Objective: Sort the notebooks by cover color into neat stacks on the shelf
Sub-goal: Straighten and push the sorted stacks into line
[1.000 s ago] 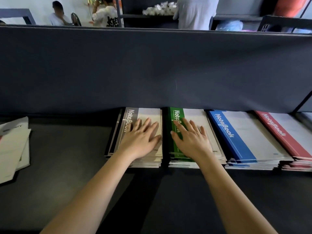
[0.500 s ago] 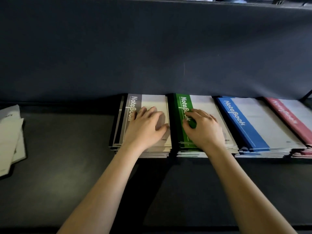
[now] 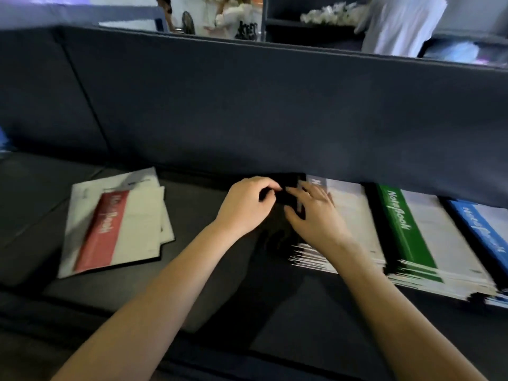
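Grey-spined white paper notebook stack [image 3: 350,215] lies under my right hand [image 3: 313,213], fingers spread flat. My left hand [image 3: 247,207] curls just beside it; I cannot tell its grip. Left of that hand lies a loose red-banded notebook [image 3: 110,229].

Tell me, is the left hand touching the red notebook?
Apart. The head view shows a bare strip of dark shelf between the left hand and the red notebook lying farther left.

Dim, murky foreground; bright, washed-out room beyond partition [image 3: 275,105]. Light from above and behind it; soft shadows on shelf [image 3: 302,325]. Strong motion blur: notebook stacks [image 3: 412,243] smeared, lettering streaked. Wide-angle bending at edges.
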Tool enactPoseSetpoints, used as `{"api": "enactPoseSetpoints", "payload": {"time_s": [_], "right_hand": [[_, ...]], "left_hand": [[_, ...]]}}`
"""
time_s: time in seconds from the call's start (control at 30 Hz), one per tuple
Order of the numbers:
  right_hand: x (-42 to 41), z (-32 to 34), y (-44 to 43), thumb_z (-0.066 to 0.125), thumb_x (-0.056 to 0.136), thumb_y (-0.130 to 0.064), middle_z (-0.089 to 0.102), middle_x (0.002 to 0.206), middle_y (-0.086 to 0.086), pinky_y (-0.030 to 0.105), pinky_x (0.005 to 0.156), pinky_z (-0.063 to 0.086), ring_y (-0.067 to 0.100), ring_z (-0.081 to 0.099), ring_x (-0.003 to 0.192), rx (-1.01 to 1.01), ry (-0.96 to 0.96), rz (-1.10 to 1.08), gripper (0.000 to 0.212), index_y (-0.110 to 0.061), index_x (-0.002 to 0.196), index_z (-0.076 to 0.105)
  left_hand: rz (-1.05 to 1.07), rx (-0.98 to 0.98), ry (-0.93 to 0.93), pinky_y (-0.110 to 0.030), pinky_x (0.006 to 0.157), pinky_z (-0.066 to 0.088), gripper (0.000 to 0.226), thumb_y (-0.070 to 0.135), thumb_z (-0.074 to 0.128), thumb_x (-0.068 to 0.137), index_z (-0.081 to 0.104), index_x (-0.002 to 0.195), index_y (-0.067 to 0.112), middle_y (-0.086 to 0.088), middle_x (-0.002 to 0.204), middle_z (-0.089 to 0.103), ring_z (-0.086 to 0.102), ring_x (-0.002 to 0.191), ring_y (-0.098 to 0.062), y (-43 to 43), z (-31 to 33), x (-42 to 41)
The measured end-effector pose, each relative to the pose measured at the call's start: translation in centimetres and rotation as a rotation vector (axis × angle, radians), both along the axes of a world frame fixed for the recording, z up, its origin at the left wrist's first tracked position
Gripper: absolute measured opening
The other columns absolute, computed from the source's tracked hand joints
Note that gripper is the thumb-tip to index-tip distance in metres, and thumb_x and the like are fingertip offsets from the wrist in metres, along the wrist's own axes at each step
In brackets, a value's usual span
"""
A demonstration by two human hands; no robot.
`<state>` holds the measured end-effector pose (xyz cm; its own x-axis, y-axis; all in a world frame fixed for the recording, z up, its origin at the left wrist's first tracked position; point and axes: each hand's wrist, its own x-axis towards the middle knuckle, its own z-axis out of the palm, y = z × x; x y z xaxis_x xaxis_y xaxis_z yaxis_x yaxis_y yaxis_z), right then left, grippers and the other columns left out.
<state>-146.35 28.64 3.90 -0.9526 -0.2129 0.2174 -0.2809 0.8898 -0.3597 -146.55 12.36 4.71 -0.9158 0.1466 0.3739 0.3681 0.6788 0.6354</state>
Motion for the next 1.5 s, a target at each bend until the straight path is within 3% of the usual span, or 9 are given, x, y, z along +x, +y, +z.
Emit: {"api": "enactPoseSetpoints", "payload": {"time_s": [0.33,0.47,0.57,0.63,0.73,1.1,1.3,1.4,1.5], "right_hand": [[-1.1,-0.9,-20.2,0.049,0.097,-0.037,0.015,0.159,-0.001,0.039,0.112,0.031,0.018,0.015,0.145,-0.068,-0.182,0.305,0.054,-0.025,0.147,0.033],[-0.9,-2.9,-25.7,0.047,0.097,-0.037,0.009,0.160,-0.001,0.037,0.110,0.029,0.021,0.013,0.145,-0.009,-0.227,0.340,0.056,-0.025,0.149,0.028],[-0.9,-4.7,-28.5,0.044,0.097,-0.041,0.006,0.160,0.003,0.039,0.114,0.021,0.027,0.010,0.145,0.035,-0.334,0.320,0.059,-0.025,0.150,0.024],[-0.9,-6.0,-29.9,0.039,0.098,-0.047,0.005,0.161,0.007,0.043,0.118,0.011,0.032,0.003,0.146,0.133,-0.351,0.301,0.060,-0.025,0.151,0.022],[-0.9,-7.0,-31.2,0.027,0.098,-0.054,0.000,0.161,0.004,0.046,0.119,0.001,0.033,-0.006,0.147,0.249,-0.298,0.252,0.059,-0.031,0.151,0.017],[-0.7,-6.3,-33.0,0.032,0.089,-0.069,0.004,0.161,0.007,0.045,0.113,0.014,0.035,0.005,0.144,0.223,-0.297,0.088,0.056,-0.051,0.142,0.028],[0.3,-5.9,-32.6,0.056,0.086,-0.051,0.024,0.157,0.004,0.039,0.107,0.024,0.035,0.027,0.133,-0.018,-0.274,-0.021,0.048,-0.040,0.133,0.051],[0.3,-5.8,-32.0,0.059,0.086,-0.045,0.031,0.153,-0.001,0.037,0.103,0.028,0.034,0.034,0.130,-0.079,-0.243,-0.056,0.057,-0.035,0.140,0.044],[0.4,-6.1,-31.4,0.062,0.085,-0.041,0.041,0.146,-0.005,0.029,0.094,0.029,0.027,0.040,0.128,-0.218,-0.202,-0.079,0.055,-0.032,0.137,0.047]], "left_hand": [[0.373,-0.026,-0.121,-0.030,0.096,0.040,0.025,0.009,0.052,0.091,0.069,0.109,0.014,0.000,0.114,0.068,0.059,0.107,-0.020,-20.7,-2.0,2.9],[0.443,-0.004,-0.205,-0.036,0.098,0.042,0.028,0.020,0.051,0.089,0.067,0.113,0.016,-0.003,0.118,0.066,0.057,0.111,-0.024,-26.2,-4.1,3.9],[0.473,-0.148,-0.455,-0.037,0.112,0.022,0.046,0.040,0.044,0.091,0.049,0.133,0.025,-0.006,0.140,0.050,0.039,0.133,-0.029,-29.1,-6.1,4.8],[0.515,-0.254,-0.512,-0.045,0.117,0.006,0.055,0.049,0.039,0.092,0.036,0.144,0.029,-0.012,0.155,0.026,0.017,0.144,-0.033,-30.0,-7.6,5.4],[0.529,-0.217,-0.380,-0.043,0.119,0.000,0.054,0.048,0.040,0.095,0.032,0.145,0.028,-0.016,0.159,0.011,0.004,0.148,-0.029,-30.3,-9.3,6.1],[0.429,-0.083,-0.313,-0.042,0.120,0.005,0.071,0.039,0.056,0.089,0.021,0.149,0.033,-0.003,0.162,0.006,0.001,0.147,-0.034,-30.4,-8.9,6.1],[0.393,0.301,-0.106,-0.038,0.114,0.031,0.061,0.028,0.064,0.078,0.048,0.137,0.024,0.002,0.148,0.039,0.033,0.138,-0.018,-31.1,-9.0,5.8],[0.426,0.290,-0.062,-0.016,0.110,0.021,0.053,0.010,0.070,0.082,0.054,0.131,0.023,0.003,0.152,0.034,0.029,0.141,-0.011,-31.4,-8.5,5.9],[0.487,0.318,-0.117,-0.021,0.107,0.022,0.050,0.016,0.071,0.083,0.053,0.129,0.026,-0.001,0.158,0.023,0.029,0.141,-0.016,-31.6,-8.3,5.8]]}}
